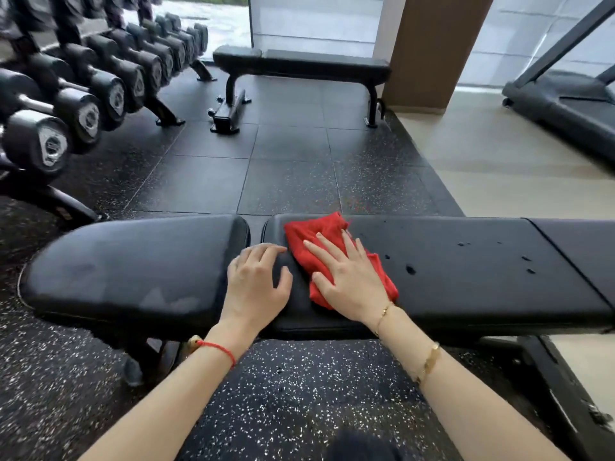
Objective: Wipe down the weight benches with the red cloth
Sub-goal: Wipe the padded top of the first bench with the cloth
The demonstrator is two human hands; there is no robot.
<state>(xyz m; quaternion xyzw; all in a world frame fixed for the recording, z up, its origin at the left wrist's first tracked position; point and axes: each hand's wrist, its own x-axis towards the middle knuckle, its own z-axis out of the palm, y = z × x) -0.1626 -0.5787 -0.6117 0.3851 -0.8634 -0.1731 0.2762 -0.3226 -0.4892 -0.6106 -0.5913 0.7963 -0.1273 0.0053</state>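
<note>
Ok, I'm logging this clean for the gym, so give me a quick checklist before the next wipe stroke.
1. Right hand flat on the cloth: ok.
2. Cloth lies on the near bench: ok.
3. Left hand braces the pad, off the cloth: ok.
4. Droplets to the right of the cloth not yet wiped: not ok.
5. Seat pad shows streaks; dry or damp: cannot tell.
6. Far bench wiped: cannot tell.

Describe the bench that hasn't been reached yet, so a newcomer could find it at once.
Start at the dumbbell rack along the left wall and follow it to its far end by the window. There stands the far bench, flat and black, beside a brown pillar. Unlike the near bench, it has no hands or red cloth on it.
</note>
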